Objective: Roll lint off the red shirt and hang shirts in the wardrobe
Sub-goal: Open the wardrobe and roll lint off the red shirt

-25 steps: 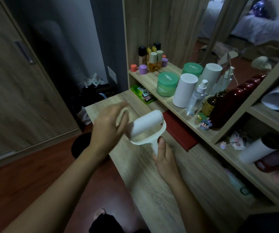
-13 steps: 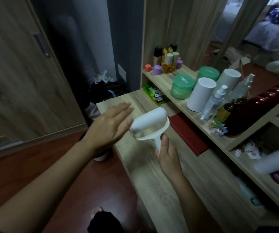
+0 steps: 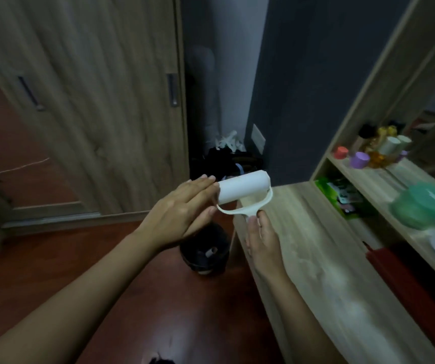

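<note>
While handle-down, lint roller (image 3: 242, 189) lies crosswise — level

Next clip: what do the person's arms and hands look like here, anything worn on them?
Both forearms are bare as far as the frame shows, with no sleeves in view. The left hand and right hand have no gloves, and no rings, watch or bracelets are visible. The fingernails look short and unpainted.

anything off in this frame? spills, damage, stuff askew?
Nothing clearly wrong. The right hand grips the lint roller handle, the left hand touches the roll's end. The shelf items are too blurred to judge.
</note>
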Action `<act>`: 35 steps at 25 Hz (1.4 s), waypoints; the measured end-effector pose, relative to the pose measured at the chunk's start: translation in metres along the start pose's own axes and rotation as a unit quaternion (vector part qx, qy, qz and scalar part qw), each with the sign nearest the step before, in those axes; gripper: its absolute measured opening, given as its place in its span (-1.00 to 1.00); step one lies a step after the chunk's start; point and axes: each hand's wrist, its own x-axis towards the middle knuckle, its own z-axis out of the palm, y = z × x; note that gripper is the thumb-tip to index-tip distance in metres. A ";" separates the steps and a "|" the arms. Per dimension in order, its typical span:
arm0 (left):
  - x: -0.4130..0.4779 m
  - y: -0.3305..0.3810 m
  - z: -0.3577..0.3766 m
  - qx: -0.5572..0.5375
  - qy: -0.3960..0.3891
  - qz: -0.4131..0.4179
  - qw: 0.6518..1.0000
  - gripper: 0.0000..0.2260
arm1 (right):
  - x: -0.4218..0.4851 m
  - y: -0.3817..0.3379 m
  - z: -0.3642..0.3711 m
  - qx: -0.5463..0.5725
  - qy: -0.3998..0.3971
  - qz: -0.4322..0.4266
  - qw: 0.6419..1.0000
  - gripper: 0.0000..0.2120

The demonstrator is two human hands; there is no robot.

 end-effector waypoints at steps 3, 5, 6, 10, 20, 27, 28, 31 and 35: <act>-0.006 -0.080 -0.023 0.018 0.014 -0.020 1.000 -0.55 | 0.043 -0.022 0.058 -0.056 0.016 -0.033 0.998 -0.84; -0.006 -0.134 -0.037 0.041 0.011 -0.032 0.999 -0.53 | 0.070 -0.036 0.095 -0.063 0.036 -0.021 0.997 -0.92; -0.005 -0.158 -0.041 0.053 0.010 -0.042 0.998 -0.51 | 0.082 -0.040 0.110 -0.059 0.047 -0.017 0.997 -0.94; 0.014 -0.232 -0.034 0.073 -0.013 -0.061 0.995 -0.44 | 0.128 -0.052 0.145 -0.060 0.071 -0.043 0.995 -0.96; 0.153 -0.411 0.098 0.168 -0.127 0.060 0.976 -0.53 | 0.336 -0.033 0.181 -0.067 0.121 -0.049 0.989 -0.82; 0.275 -0.528 0.185 0.270 -0.212 0.222 0.912 -0.64 | 0.487 -0.038 0.187 -0.069 0.155 -0.033 0.985 -0.81; 0.285 -0.539 0.195 0.267 -0.203 0.249 0.909 -0.64 | 0.500 -0.037 0.187 -0.068 0.157 -0.034 0.985 -0.80; 0.304 -0.561 0.214 0.270 -0.198 0.308 0.891 -0.65 | 0.528 -0.030 0.189 -0.067 0.160 -0.037 0.984 -0.74; 0.298 -0.576 0.228 0.282 -0.184 0.348 0.875 -0.71 | 0.542 -0.029 0.199 -0.058 0.142 -0.035 0.988 -0.82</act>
